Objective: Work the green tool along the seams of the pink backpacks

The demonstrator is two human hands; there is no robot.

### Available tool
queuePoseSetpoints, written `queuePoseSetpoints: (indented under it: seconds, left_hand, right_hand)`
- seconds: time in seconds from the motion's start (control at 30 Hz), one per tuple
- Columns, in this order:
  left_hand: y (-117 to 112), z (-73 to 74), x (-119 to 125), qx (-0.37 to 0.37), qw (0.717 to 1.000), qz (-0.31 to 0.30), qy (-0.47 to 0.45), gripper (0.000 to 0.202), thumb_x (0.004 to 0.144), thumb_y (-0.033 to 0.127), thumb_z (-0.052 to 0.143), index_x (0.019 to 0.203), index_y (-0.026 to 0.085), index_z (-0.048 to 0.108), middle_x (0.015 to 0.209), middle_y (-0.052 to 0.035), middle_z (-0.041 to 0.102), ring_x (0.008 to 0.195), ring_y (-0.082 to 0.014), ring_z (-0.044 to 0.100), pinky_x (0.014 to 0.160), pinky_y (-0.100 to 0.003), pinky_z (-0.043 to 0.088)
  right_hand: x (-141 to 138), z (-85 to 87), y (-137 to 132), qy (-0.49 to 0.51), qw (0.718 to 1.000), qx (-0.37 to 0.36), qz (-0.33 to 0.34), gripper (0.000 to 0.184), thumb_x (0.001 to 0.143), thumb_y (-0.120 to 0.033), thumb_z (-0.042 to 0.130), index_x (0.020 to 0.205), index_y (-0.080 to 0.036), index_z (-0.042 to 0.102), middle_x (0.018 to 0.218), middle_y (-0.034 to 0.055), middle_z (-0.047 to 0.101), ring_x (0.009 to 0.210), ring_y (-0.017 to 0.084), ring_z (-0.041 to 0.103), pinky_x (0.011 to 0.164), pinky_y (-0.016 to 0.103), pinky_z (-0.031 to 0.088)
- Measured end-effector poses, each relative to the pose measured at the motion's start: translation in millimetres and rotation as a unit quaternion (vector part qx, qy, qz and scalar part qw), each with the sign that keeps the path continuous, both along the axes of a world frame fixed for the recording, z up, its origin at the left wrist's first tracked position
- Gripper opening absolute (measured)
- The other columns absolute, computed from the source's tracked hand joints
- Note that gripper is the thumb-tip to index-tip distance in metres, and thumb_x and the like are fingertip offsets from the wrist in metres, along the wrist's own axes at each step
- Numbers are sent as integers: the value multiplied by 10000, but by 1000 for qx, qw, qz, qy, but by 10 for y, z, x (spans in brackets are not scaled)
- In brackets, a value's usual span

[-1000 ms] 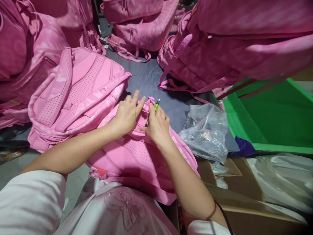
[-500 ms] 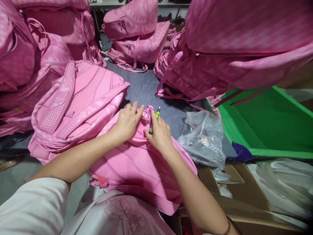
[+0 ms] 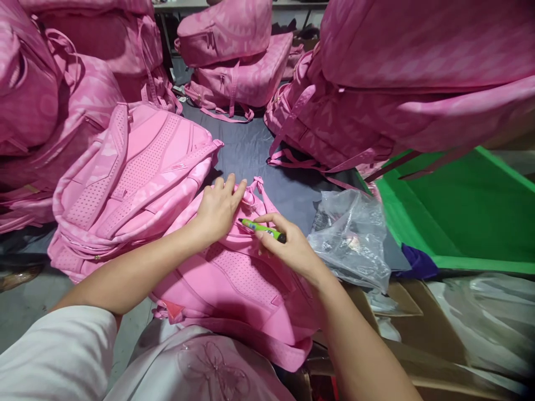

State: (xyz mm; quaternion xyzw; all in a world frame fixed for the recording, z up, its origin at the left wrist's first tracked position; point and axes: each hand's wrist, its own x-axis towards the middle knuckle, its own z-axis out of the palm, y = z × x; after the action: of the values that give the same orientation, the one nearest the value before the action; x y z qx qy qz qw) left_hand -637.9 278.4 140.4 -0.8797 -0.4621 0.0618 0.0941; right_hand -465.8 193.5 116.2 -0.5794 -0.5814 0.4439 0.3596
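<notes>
A pink backpack (image 3: pixel 234 278) lies back-side up in front of me, its top handle (image 3: pixel 254 192) pointing away. My left hand (image 3: pixel 219 209) lies flat on the bag's upper edge, fingers stretched toward the handle. My right hand (image 3: pixel 288 248) pinches a small green tool (image 3: pixel 263 228) with a dark end, held sideways with its tip at the bag's top seam beside my left fingers.
Pink backpacks are heaped all round: one close at the left (image 3: pixel 134 172), more at the back (image 3: pixel 234 55) and right (image 3: pixel 397 78). A crumpled clear plastic bag (image 3: pixel 351 234) lies right of my hand, by a green sheet (image 3: pixel 460 211) and cardboard (image 3: pixel 418 334). Dark grey cloth (image 3: pixel 246 145) covers the surface.
My right hand has drawn back to the right and turned the green tool from upright to lying sideways, tip toward my left hand. The left hand has barely moved.
</notes>
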Motion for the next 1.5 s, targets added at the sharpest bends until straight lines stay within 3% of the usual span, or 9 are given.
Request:
queuePoseSetpoints:
  seconds: [0.13, 0.4, 0.63, 0.8, 1.03, 1.2, 1.3, 1.5]
  left_hand:
    - [2, 0, 4, -10, 1000, 4, -2, 742, 935, 278, 540, 1600, 180, 226, 1609, -174, 313, 1232, -323, 484, 866, -413, 521]
    - [12, -25, 2, -4, 1000, 0, -14, 711, 938, 256, 522, 1590, 169, 252, 1582, -175, 350, 1213, -322, 494, 831, -405, 518]
    - [15, -49, 0, 6, 1000, 3, -13, 735, 932, 294, 557, 1587, 173, 247, 1577, -177, 351, 1203, -316, 489, 829, -394, 507]
    - [16, -83, -7, 21, 999, -2, -26, 672, 938, 223, 497, 1575, 178, 286, 1528, -158, 413, 1163, -307, 506, 791, -383, 500]
    - [-17, -101, 16, 25, 999, 11, -37, 652, 951, 223, 481, 1577, 176, 302, 1515, -170, 423, 1180, -312, 508, 840, -406, 489]
    - [1, -143, 33, 35, 999, 17, -38, 712, 918, 280, 580, 1574, 189, 318, 1539, -161, 418, 1183, -306, 521, 862, -416, 506]
    - [11, -135, 18, 36, 998, 18, -43, 769, 875, 303, 651, 1564, 180, 332, 1506, -158, 453, 1174, -303, 524, 867, -411, 510]
    - [-45, -60, -43, 20, 998, 5, -61, 660, 932, 177, 495, 1565, 164, 311, 1464, -164, 466, 1188, -307, 506, 856, -408, 496]
  right_hand:
    - [-4, -34, 99, -102, 992, 44, 55, 218, 831, -319, 614, 927, -187, 758, 654, -10, 696, 616, 145, 627, 562, 229, 449]
    - [-48, -111, 9, -138, 982, 112, 62, 270, 903, -257, 573, 1087, -210, 766, 996, 35, 795, 813, 179, 736, 780, 279, 555]
    - [-151, -85, -17, -196, 972, 108, 66, 308, 913, -201, 569, 1164, -210, 747, 1094, 52, 787, 928, 225, 760, 854, 332, 577]
    - [-171, -35, -55, -258, 959, 98, 67, 325, 913, -186, 578, 1188, -221, 746, 1130, 62, 776, 942, 246, 766, 848, 353, 590]
    - [-255, -57, -72, -273, 958, 77, 51, 349, 918, -206, 549, 1213, -218, 736, 1124, 51, 780, 1000, 234, 757, 862, 311, 570]
    - [-335, -150, -58, -346, 935, 77, -21, 322, 944, -374, 544, 1128, -242, 773, 931, 61, 806, 828, 262, 777, 660, 301, 547]
    - [-379, -176, -63, -316, 942, 103, -41, 360, 940, -424, 523, 1097, -235, 787, 925, 73, 805, 780, 247, 771, 633, 291, 523]
    - [-345, -148, -203, -300, 946, 64, -108, 407, 895, -469, 522, 1052, -219, 803, 867, 97, 798, 721, 251, 735, 619, 311, 463]
